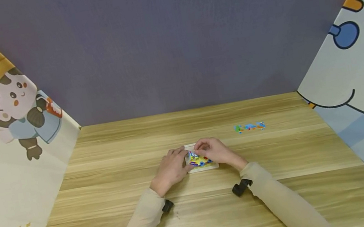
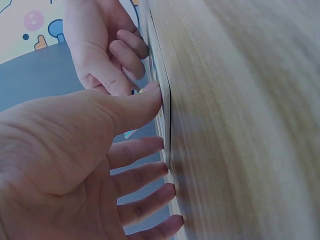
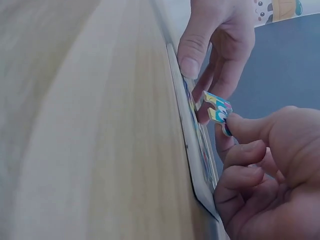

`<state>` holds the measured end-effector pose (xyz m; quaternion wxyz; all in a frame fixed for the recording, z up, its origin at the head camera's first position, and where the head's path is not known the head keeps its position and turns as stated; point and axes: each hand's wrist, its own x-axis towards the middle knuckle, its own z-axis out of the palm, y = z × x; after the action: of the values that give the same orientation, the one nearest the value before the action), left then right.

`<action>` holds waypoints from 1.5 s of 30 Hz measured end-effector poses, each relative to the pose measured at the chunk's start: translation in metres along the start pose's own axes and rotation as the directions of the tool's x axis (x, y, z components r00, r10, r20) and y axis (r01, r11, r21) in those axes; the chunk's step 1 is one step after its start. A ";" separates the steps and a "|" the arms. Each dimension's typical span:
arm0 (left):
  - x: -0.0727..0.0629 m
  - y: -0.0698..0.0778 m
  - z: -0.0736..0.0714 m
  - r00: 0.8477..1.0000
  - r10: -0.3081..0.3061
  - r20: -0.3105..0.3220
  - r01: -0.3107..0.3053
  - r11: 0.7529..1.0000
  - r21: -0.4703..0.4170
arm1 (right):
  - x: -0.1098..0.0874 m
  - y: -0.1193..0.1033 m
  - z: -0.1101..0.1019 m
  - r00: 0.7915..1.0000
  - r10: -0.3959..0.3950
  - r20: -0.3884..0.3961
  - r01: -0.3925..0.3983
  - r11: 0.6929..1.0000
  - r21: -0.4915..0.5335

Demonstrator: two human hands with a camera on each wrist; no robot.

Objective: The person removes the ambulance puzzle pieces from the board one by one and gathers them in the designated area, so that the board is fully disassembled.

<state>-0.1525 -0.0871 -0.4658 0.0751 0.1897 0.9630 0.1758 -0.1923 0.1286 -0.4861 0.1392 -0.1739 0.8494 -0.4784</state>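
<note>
A small puzzle board (image 1: 205, 168) with a pale rim lies flat on the table, a colourful vehicle picture inside it. My left hand (image 1: 171, 169) rests at the board's left side. Its thumb (image 2: 145, 102) touches the near edge and its other fingers reach along the left side, fairly straight. Over the upper part of the board, my right hand (image 1: 217, 150) pinches a jigsaw piece (image 3: 220, 114) between thumb and index finger. In the right wrist view that piece is tilted and held just off the board. My right fingers hide part of the picture.
Several loose jigsaw pieces (image 1: 249, 127) lie in a row on the wooden table (image 1: 119, 147), behind and right of the board. A dark panel (image 1: 171, 43) stands along the table's back, and printed panels (image 1: 351, 74) flank both sides.
</note>
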 end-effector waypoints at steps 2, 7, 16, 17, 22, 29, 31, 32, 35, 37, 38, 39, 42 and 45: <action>0.000 0.000 0.000 1.000 0.000 0.003 0.000 1.000 0.000 | -0.001 0.000 -0.001 1.000 0.009 -0.007 -0.008 1.000 0.006; -0.001 0.001 -0.001 1.000 0.002 0.005 -0.002 1.000 -0.004 | -0.002 0.003 -0.005 0.999 0.010 -0.040 -0.011 1.000 -0.001; -0.001 0.001 -0.001 1.000 0.005 0.000 -0.005 1.000 -0.006 | -0.003 0.008 -0.013 0.997 0.011 -0.077 -0.011 1.000 -0.003; -0.001 0.001 -0.001 1.000 0.006 -0.001 -0.006 1.000 -0.007 | -0.004 0.008 -0.013 0.997 0.010 -0.078 -0.010 1.000 -0.005; -0.001 0.000 -0.002 1.000 0.012 -0.004 -0.012 1.000 -0.007 | -0.004 0.011 -0.018 0.996 0.003 -0.092 -0.005 1.000 -0.021; -0.001 -0.001 -0.002 1.000 0.008 -0.005 -0.008 1.000 -0.010 | -0.006 0.018 -0.024 0.995 0.008 -0.104 -0.009 1.000 -0.009; -0.001 -0.001 -0.002 1.000 0.005 -0.003 -0.005 1.000 -0.012 | -0.006 0.020 -0.026 0.994 0.010 -0.106 -0.011 1.000 -0.011; -0.001 -0.001 -0.002 1.000 0.004 -0.002 -0.004 1.000 -0.013 | -0.007 0.020 -0.026 0.994 0.012 -0.107 -0.013 1.000 -0.006; -0.002 -0.001 -0.002 1.000 0.000 0.004 0.000 1.000 -0.015 | -0.008 0.022 -0.028 0.994 0.017 -0.110 -0.018 1.000 -0.005; -0.002 -0.001 -0.002 1.000 -0.002 0.006 0.002 1.000 -0.016 | -0.008 0.023 -0.028 0.993 0.021 -0.114 -0.021 1.000 -0.006; -0.002 -0.002 -0.002 1.000 -0.002 0.006 0.002 1.000 -0.015 | -0.009 0.023 -0.029 0.993 0.026 -0.116 -0.026 1.000 -0.004; -0.002 -0.002 -0.002 1.000 -0.002 0.007 0.002 1.000 -0.015 | -0.009 0.023 -0.029 0.993 0.027 -0.118 -0.028 1.000 -0.008; -0.002 -0.001 -0.001 1.000 -0.002 0.008 0.002 1.000 -0.015 | -0.010 0.024 -0.032 0.991 0.037 -0.126 -0.039 0.999 -0.014; -0.002 0.000 -0.002 1.000 -0.001 0.009 0.001 1.000 -0.017 | -0.012 0.025 -0.035 0.989 0.045 -0.138 -0.046 0.999 -0.006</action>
<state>-0.1509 -0.0889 -0.4640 0.0812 0.1896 0.9612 0.1831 -0.1994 0.1729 -0.4896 0.0903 -0.1216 0.8630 -0.4820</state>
